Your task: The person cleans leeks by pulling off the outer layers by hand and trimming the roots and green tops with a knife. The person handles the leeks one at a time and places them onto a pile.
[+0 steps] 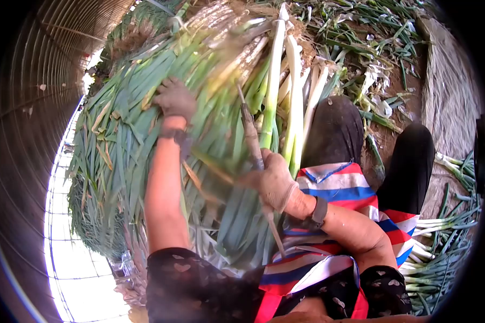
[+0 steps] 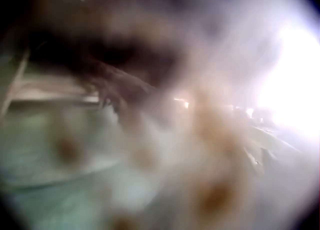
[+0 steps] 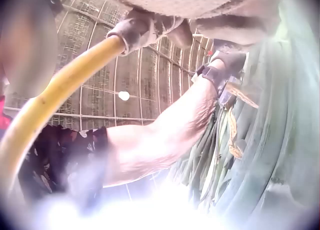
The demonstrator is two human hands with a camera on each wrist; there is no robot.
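In the head view, my gloved right hand point(image 1: 276, 180) grips a slim wand-like tool point(image 1: 250, 126) whose narrow tip points up over the leaves. A yellow hose point(image 3: 65, 82) runs into the fitting below this hand in the right wrist view. My gloved left hand point(image 1: 176, 100) rests on the green leaves point(image 1: 129, 107) of a big heap of long green onions. Near the tool lie onions with bare white stems point(image 1: 275, 70). The left wrist view is mostly blur, with pale green leaves point(image 2: 50, 150) low in it.
Loose leaf scraps and peelings point(image 1: 377, 81) cover the ground at upper right. More green onions point(image 1: 434, 258) lie at lower right, beside my bent knees point(image 1: 334, 129) and striped apron point(image 1: 339, 188). The curved, ribbed tunnel wall point(image 1: 27, 107) rises at left.
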